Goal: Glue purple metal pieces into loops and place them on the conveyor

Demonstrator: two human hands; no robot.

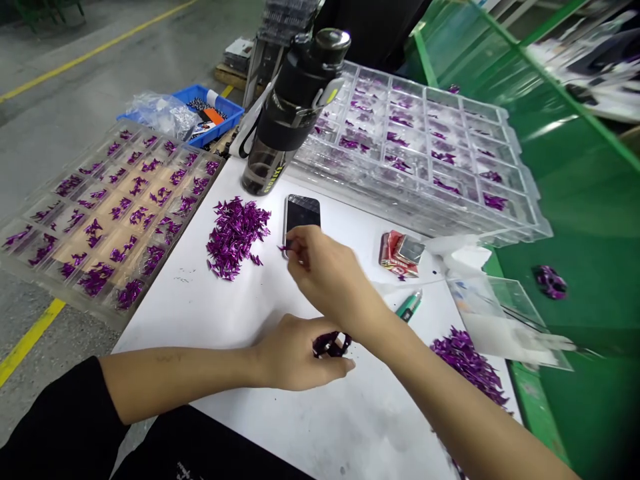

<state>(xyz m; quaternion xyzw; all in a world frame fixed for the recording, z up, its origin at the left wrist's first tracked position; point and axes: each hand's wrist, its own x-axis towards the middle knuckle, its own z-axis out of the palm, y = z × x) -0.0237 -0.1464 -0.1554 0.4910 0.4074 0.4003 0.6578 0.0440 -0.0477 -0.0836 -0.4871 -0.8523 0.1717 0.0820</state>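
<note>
My left hand (300, 353) is closed around a dark purple ring-shaped part (331, 344), low over the white tabletop (230, 373). Crossing above it, my right hand (325, 267) pinches a small pointed purple piece (283, 249) between thumb and fingers. That hand is beside a phone (303, 212) lying on the table and covers its lower part. To the left of the phone is a loose pile of shiny purple pointed pieces (235, 237). A second pile of such pieces (470, 363) lies at the right edge, partly hidden by my right forearm.
A compartment tray (113, 320) of purple pieces stands left. Stacked clear trays (350, 177) stand at the back, beside a dark water bottle (290, 107). A red box (399, 253), a green cutter (410, 305) and plastic bags (510, 313) lie right. Behind is a blue bin (233, 115).
</note>
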